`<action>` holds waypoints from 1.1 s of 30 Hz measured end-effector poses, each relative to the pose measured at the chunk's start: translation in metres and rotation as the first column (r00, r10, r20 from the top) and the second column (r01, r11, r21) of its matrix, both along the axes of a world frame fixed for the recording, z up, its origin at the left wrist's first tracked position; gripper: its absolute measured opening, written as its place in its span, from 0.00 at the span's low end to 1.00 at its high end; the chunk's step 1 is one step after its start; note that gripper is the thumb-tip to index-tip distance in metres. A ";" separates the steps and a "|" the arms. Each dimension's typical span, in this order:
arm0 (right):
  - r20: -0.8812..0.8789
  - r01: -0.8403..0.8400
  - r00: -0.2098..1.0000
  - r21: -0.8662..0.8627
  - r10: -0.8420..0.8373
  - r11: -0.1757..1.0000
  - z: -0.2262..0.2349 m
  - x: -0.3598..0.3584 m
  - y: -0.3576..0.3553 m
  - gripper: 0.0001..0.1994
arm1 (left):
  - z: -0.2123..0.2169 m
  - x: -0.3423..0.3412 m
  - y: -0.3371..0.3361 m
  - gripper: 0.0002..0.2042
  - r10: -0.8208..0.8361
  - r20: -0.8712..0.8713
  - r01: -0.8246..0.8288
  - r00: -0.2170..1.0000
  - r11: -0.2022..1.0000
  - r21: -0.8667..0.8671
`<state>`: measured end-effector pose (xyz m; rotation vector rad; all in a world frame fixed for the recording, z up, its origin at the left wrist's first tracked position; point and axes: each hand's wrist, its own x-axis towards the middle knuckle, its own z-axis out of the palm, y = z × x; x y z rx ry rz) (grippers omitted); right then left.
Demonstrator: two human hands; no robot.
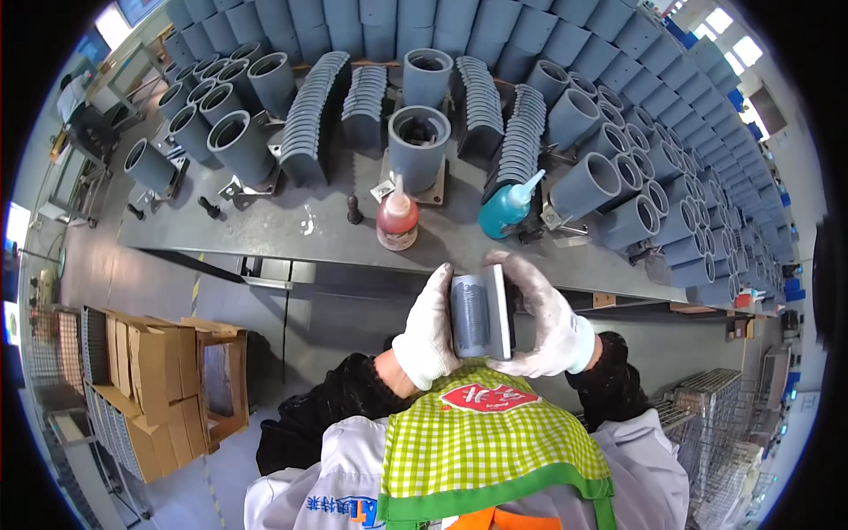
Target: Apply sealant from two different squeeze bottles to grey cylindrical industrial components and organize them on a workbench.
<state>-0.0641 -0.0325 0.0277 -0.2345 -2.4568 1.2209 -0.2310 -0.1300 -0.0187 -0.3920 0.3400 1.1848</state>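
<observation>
White work gloves cover both of my hands, held in front of my chest just off the table's near edge. My left hand (pixel 428 331) is closed round a short grey cylinder (pixel 470 316) with a ridged band on its side. My right hand (pixel 552 322) grips a flat pale plate (pixel 497 309) set upright against the cylinder's right end; I cannot tell whether the two are joined. Ahead on the table stand a red squeeze bottle (pixel 397 221) and a teal squeeze bottle (pixel 506 210). Behind the red one, a grey tube (pixel 419 150) rests upright on a metal plate.
Rows of nested curved grey pieces (pixel 314 115) line the grey table (pixel 265 225). Many grey tubes (pixel 632 221) are stacked at the right, others (pixel 243 146) stand left. Cardboard boxes (pixel 159 380) sit at lower left, wire baskets (pixel 707 402) at lower right. A person (pixel 78 110) is far left.
</observation>
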 end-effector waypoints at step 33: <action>-0.283 -0.262 0.858 -0.959 -0.430 0.109 0.001 0.119 0.219 0.27 | 0.049 0.047 0.103 0.40 0.081 -0.714 0.296 0.695 0.873 0.388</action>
